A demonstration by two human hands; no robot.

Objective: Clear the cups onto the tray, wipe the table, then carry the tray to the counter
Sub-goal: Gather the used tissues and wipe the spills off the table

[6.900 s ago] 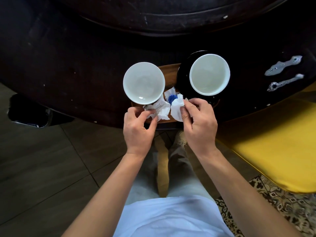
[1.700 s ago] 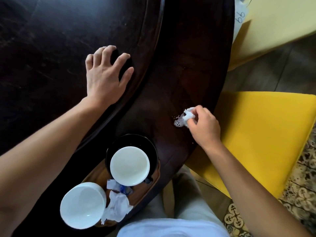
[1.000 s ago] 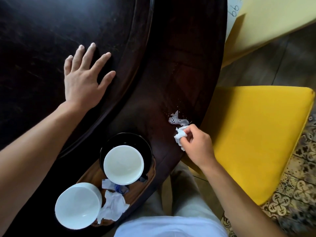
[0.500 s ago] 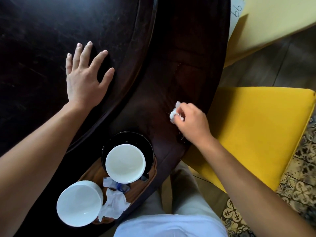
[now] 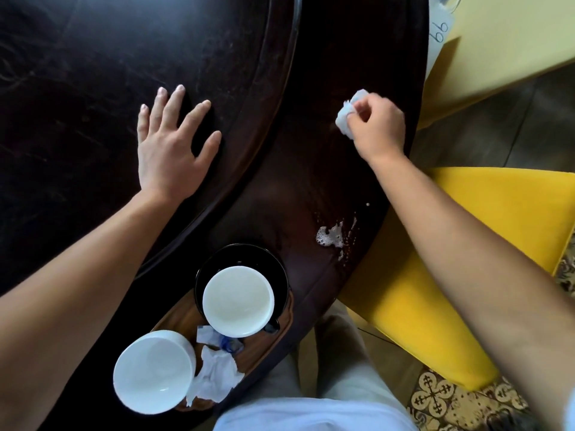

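Two white cups stand on a small wooden tray [image 5: 261, 345] at the table's near edge: one cup [image 5: 238, 299] on a black saucer [image 5: 280, 269], the other cup [image 5: 153, 370] at the tray's left end. Crumpled napkins [image 5: 216, 379] lie between them. My right hand [image 5: 378, 129] pinches a white tissue wad [image 5: 345, 119] against the dark table [image 5: 326, 169], well beyond a foamy white spill [image 5: 329, 237]. My left hand [image 5: 169, 144] rests flat with spread fingers on the raised round centre panel [image 5: 93, 88].
A yellow chair seat [image 5: 466, 259] sits close against the table's right edge, and a second pale yellow chair [image 5: 497, 35] is at the top right. A paper slip marked 99 [image 5: 438, 35] hangs at the table edge. Patterned floor tiles [image 5: 435, 396] lie below.
My right hand has swept the tissue away from the spill, up along the table's outer ring. The foamy spill is uncovered again and smeared. My left hand stays pressed on the centre panel.
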